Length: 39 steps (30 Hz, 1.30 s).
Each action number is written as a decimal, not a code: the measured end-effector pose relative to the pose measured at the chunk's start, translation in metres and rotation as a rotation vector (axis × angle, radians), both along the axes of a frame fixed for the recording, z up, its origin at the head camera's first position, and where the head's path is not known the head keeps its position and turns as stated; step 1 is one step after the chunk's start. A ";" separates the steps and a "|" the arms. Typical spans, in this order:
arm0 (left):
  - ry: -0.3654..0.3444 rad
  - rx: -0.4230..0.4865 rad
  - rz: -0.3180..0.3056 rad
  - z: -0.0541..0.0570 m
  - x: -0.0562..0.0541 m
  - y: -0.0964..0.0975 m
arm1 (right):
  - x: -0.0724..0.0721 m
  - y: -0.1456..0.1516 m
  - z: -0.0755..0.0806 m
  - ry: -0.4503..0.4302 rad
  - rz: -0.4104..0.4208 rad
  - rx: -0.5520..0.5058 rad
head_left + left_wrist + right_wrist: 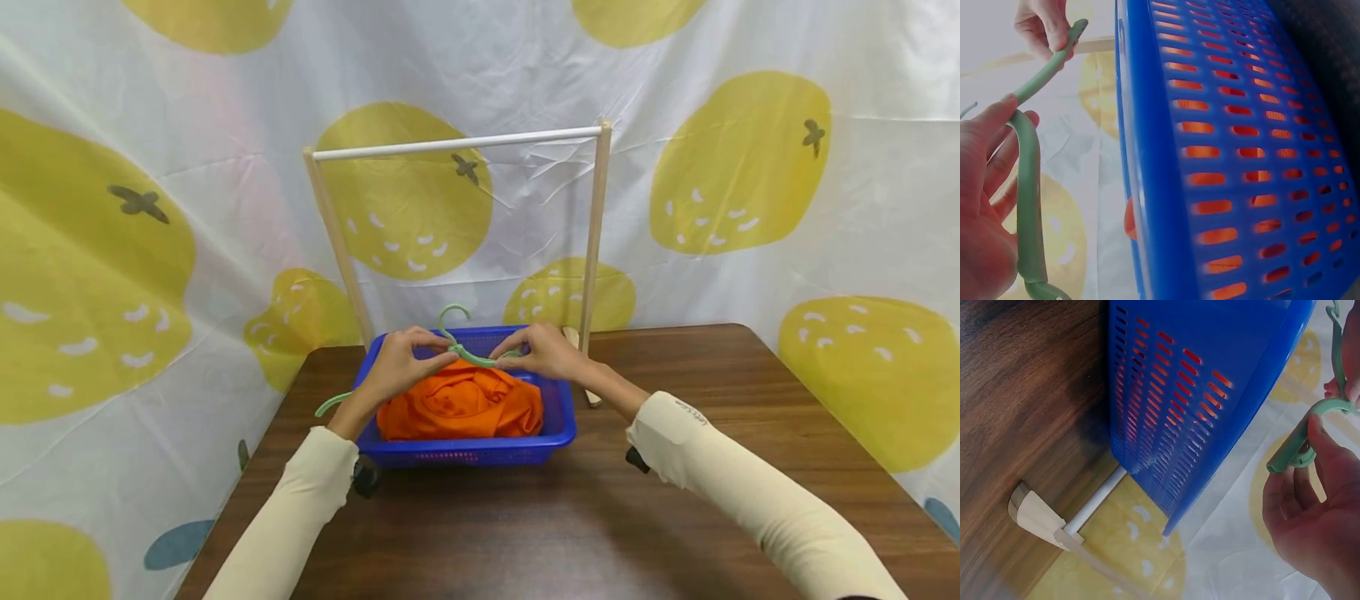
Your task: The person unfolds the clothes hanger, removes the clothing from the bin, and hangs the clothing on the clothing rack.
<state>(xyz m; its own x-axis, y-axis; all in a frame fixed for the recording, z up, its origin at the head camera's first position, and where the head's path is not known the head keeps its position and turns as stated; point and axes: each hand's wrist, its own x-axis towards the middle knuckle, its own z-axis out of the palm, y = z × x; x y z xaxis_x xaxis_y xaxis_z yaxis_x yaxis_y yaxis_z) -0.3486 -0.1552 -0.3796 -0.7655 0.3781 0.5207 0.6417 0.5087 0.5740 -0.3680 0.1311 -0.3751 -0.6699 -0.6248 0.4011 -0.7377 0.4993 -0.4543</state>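
Both hands hold a light green clothes hanger (pixel 477 359) above a blue basket. The left hand (pixel 396 365) pinches it close to the base of its hook, between thumb and fingers. On the hanger's right arm, the right hand (pixel 549 352) has a pinch grip near the end, which the right wrist view shows as well (pixel 1319 519). The hanger's left arm angles down behind the left wrist and sticks out beyond it. Inside the blue basket (pixel 472 450) lies a bunched orange cloth (pixel 461 404), its shape too crumpled to tell the garment. Neither hand touches the cloth.
Behind the basket stands a rack with wooden posts (pixel 595 233) and a white top bar (pixel 457 145). One wooden foot (pixel 1038 515) rests on the brown table (pixel 675 367) right of the basket. A white curtain (pixel 540 75) with yellow fruit prints hangs behind.
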 end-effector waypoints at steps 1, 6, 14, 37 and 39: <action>0.005 -0.003 0.000 0.000 -0.001 0.000 | 0.000 0.000 0.000 0.014 0.003 -0.002; 0.013 -0.017 0.011 0.003 -0.002 -0.002 | -0.003 0.003 -0.002 0.116 0.027 -0.015; 0.015 -0.010 0.050 0.003 -0.002 -0.006 | -0.007 0.002 -0.010 0.110 -0.023 -0.094; -0.007 -0.007 0.028 0.001 -0.006 -0.010 | -0.009 -0.024 0.005 0.046 0.154 -0.178; -0.008 -0.003 0.029 0.001 -0.006 -0.011 | -0.010 -0.025 0.007 0.061 0.152 -0.168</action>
